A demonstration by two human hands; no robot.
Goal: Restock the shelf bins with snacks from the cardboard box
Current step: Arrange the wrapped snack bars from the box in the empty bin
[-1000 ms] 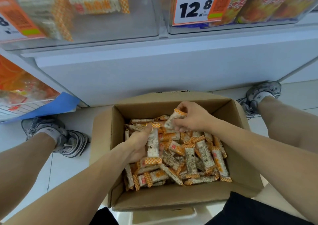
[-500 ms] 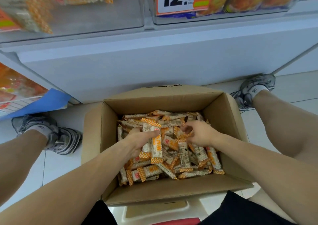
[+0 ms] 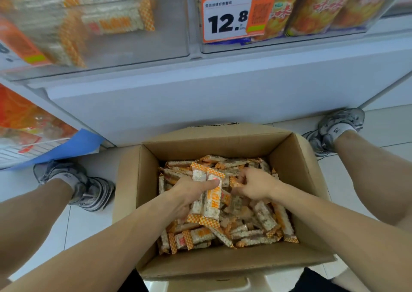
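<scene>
I have one view only, head-worn, looking steeply forward and down, close above the cardboard box (image 3: 223,260). Beyond the box, the shelf bins (image 3: 133,53) fill the frame's top edge.

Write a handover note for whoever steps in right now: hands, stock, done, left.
Left hand: holds a small bunch of snack bars upright over the cardboard box, thumb across them.
Right hand: down in the loose bars, fingers curled into the pile; its grip is hidden.
Box: on the floor by the shelf base, with many loose bars inside.
Clear shelf bin, upper left: already holds some matching bars, room left.
Left: gather a handful, lift it to that bin, repeat.
</scene>
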